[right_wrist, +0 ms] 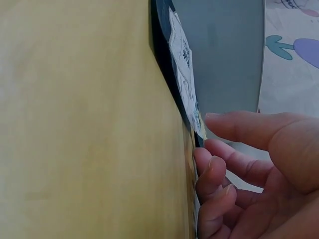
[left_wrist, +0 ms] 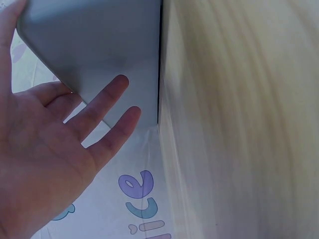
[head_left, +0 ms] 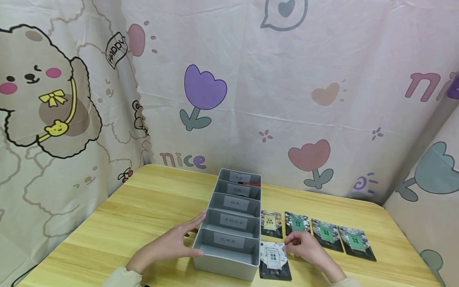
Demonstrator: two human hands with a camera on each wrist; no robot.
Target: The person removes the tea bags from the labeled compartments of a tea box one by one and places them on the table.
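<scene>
My left hand [head_left: 170, 243] rests at the near left corner of a long grey divided box [head_left: 229, 267], thumb by the front rim, the other fingers spread along its left wall. The left wrist view shows those fingers nearly straight against the grey wall [left_wrist: 104, 30]. To the right of the box lies a black tea packet with a white label [head_left: 274, 259]. My right hand [head_left: 305, 247] pinches its upper right corner between thumb and forefinger. In the right wrist view that tea packet [right_wrist: 184, 59] appears edge-on, its corner between thumb and forefinger, the remaining fingers curled.
Behind the white-labelled packet are a yellow-labelled packet [head_left: 271, 223] and several green-labelled ones [head_left: 326, 233]. Inside a rear compartment of the box shows a red and black item [head_left: 251, 184]. A printed curtain [head_left: 244, 99] hangs behind the wooden table [head_left: 143, 199].
</scene>
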